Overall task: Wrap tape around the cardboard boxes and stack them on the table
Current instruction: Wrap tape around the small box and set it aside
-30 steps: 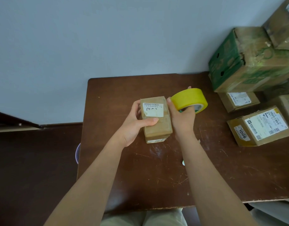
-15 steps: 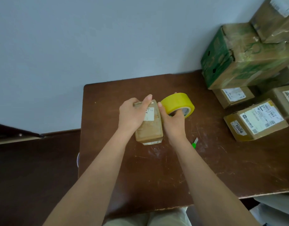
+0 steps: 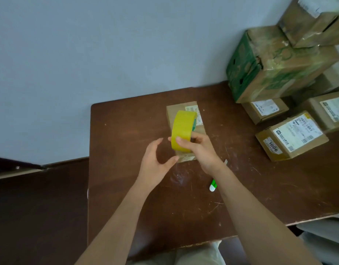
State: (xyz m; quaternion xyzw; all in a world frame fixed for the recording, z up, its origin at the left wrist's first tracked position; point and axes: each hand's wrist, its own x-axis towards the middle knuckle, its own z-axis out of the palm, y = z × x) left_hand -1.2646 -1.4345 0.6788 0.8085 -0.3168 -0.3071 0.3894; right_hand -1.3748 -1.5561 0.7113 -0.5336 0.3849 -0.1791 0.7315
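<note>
Small cardboard box (image 3: 185,119) lying flat near the middle of the table (image 3: 126,188), label up, partly hidden behind the tape roll (image 3: 182,131). Roll held on edge just above the box's near half by the right hand (image 3: 200,150), thumb across the yellow band and fingers curled round the far side. Left hand (image 3: 155,161) beside it, fingers and thumb spread in a loose curve, holding nothing, thumb tip close to the box's near left corner.

Probably hunting for the tape's free end. Likely trouble: no hand pins the box, so a pull on the tape could drag or tip it; a strip started crooked would wrinkle (or cover the label). Tape end itself too hard to make out.

Green-and-white cutter (image 3: 213,185) lying just right of the right forearm, easy to knock with a sweeping wrist. Labelled boxes (image 3: 291,135) and a larger green box (image 3: 260,71) stacked along the right side, well apart from the work. Bare table left and near of the box, with the left edge fairly close; wall at the far side.
</note>
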